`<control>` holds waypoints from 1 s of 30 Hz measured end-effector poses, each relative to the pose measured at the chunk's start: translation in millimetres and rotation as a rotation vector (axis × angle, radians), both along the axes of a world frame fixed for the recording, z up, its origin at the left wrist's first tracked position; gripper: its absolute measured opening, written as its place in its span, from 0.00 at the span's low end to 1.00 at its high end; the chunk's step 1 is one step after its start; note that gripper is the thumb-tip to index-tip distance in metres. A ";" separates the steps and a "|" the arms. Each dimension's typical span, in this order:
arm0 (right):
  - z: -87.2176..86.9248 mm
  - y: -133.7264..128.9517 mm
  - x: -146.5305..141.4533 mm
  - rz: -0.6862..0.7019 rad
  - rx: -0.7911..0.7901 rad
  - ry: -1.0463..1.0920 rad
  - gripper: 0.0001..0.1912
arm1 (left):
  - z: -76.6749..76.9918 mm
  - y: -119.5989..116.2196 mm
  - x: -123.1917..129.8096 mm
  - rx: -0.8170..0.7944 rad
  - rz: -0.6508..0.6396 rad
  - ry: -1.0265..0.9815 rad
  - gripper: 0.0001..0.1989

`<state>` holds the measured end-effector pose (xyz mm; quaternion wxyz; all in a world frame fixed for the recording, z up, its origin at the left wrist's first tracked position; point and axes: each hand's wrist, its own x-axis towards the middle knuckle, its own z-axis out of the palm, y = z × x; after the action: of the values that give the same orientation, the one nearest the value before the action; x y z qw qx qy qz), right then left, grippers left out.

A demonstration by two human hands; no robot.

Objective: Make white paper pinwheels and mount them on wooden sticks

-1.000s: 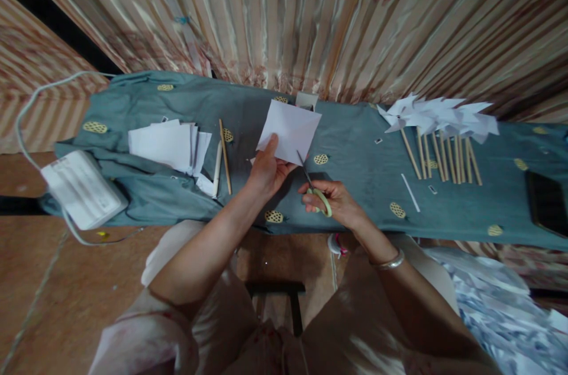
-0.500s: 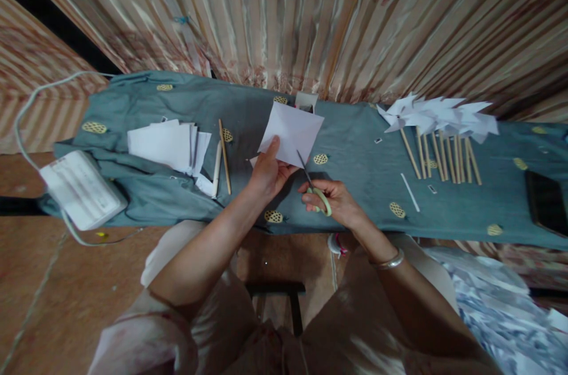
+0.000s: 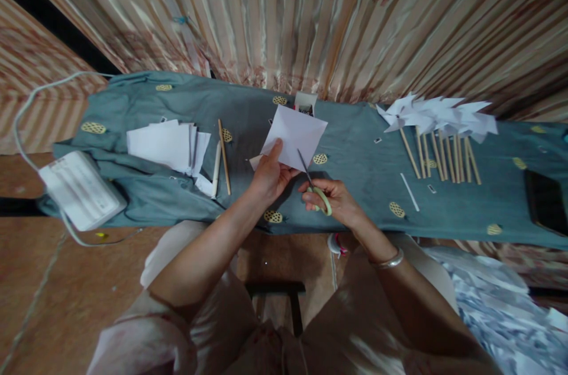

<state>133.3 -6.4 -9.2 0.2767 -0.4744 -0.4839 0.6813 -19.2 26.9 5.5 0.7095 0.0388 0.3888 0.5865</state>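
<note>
My left hand [image 3: 273, 178] grips a square sheet of white paper [image 3: 296, 133] by its near side, thumb on top and fingers underneath. In my right hand [image 3: 333, 200] is a pair of scissors [image 3: 320, 197] with pale green handles. The dark blade lies over the paper's near corner, pointing away from me; whether the blades are parted I cannot tell. Behind the paper stands a small open box [image 3: 306, 104], partly covered by it. Several white paper pinwheels [image 3: 439, 116] on wooden sticks [image 3: 444, 156] lie in an overlapping row to the right.
A stack of white paper [image 3: 160, 144] lies on the left of the green cloth [image 3: 355, 144]. Beside it are a brown stick [image 3: 224, 157] and a white one [image 3: 216, 169]. A white corded box [image 3: 84, 188] is at the left edge, a dark phone [image 3: 545, 202] far right.
The paper and my left hand have shifted slightly to the right, so the sheet overlaps the scissor blade a little more. My right hand stays almost still.
</note>
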 end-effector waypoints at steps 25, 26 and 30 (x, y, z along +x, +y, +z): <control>-3.1 0.8 0.9 0.017 0.058 -0.036 0.26 | -2.5 -2.2 2.0 0.012 -0.043 0.005 0.11; -2.8 0.9 1.0 0.020 0.062 -0.038 0.26 | -2.6 -2.3 2.2 0.009 -0.040 0.009 0.11; -3.3 1.2 1.0 0.019 0.056 -0.034 0.26 | -2.5 -2.8 3.4 -0.006 -0.051 0.033 0.11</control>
<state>134.3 -5.3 -12.4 0.2754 -0.4735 -0.5118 0.6619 -15.9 24.1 3.0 0.7180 0.0564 0.4009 0.5662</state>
